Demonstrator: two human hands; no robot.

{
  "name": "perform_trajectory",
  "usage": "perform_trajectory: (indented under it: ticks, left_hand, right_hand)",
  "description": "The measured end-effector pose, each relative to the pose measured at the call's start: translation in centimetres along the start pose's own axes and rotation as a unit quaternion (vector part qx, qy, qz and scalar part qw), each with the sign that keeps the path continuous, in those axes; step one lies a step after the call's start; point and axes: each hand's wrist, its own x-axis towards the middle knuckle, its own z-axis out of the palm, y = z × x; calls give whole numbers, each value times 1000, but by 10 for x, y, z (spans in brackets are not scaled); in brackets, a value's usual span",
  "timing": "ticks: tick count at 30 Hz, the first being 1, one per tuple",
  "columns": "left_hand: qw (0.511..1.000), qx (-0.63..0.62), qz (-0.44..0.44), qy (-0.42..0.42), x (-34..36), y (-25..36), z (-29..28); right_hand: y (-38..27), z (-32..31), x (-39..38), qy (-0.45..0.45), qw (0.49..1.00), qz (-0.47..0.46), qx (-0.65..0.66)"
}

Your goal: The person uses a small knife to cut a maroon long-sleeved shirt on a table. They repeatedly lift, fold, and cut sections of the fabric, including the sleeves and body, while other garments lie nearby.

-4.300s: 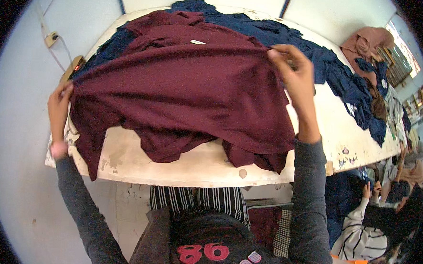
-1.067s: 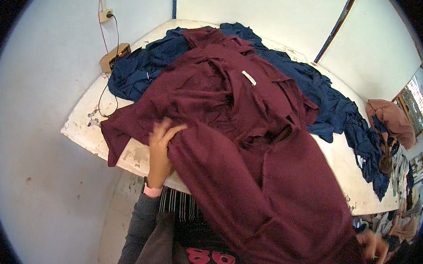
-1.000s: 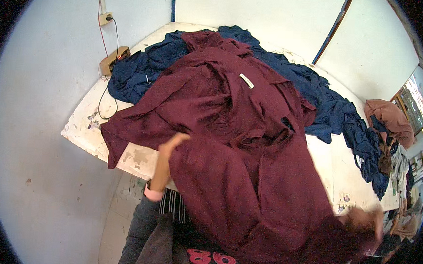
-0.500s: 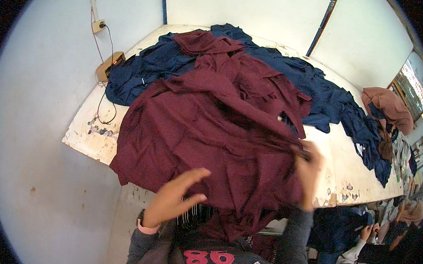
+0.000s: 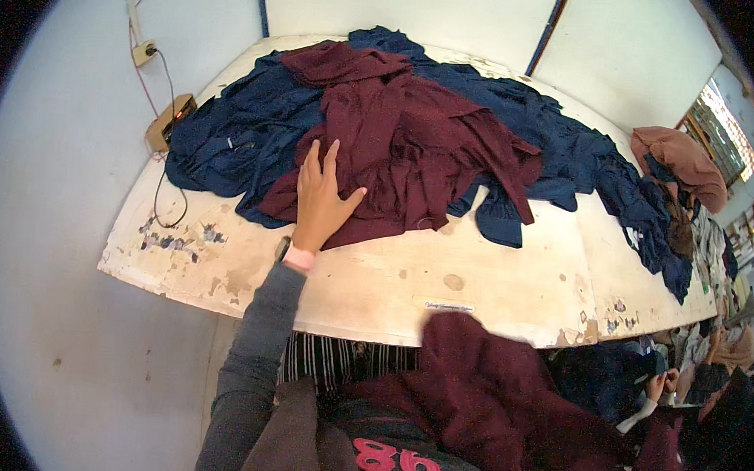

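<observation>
My left hand (image 5: 321,200), its fingers spread, reaches over the near left side of a crumpled maroon garment (image 5: 407,152) on the table; it grips nothing, and I cannot tell whether it touches the cloth. Beneath and around that garment lie dark navy garments (image 5: 228,147). Another maroon garment (image 5: 496,404) hangs off the table's front edge, draped over my lap toward the lower right. My right hand does not show; the lower right part of the picture holds only this cloth.
The worn, pale table (image 5: 366,290) has a curved-looking front edge. At the left wall are a plug socket (image 5: 144,53), a dangling cable and a small brown box (image 5: 170,122). Brownish-pink cloth (image 5: 679,166) is heaped at the right. Another person's hands (image 5: 661,385) work at the lower right.
The large maroon garment has come off the pile, toward me and down to the right. My left hand has moved forward over the remaining maroon cloth. My right hand has left the view.
</observation>
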Motion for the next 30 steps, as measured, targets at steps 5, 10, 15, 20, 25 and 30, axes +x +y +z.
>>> perform_trajectory:
  ticks: [5, 10, 15, 20, 25, 30]
  left_hand:
    - [951, -227, -133, -160, 5, -44, 11]
    - [852, -460, -250, 16, -8, -54, -75]
    - [835, -338, -370, 226, -21, -91, -145]
    - [936, -152, -308, 72, -46, -26, -143]
    - [927, -190, -321, -43, -62, 55, -49]
    - [962, -84, -255, 50, -74, -6, -17]
  right_hand:
    - [-19, -32, -1, 18, 1000, -14, 5]
    - [-61, -92, -7, 14, 998, -51, 28]
    - [-130, -2, 14, -194, 976, -88, 53]
    - [-186, 162, 18, -442, 856, -152, 221]
    - [-275, 272, -26, -566, 710, -294, 298]
    - [-324, 311, -65, -504, 678, -370, 387]
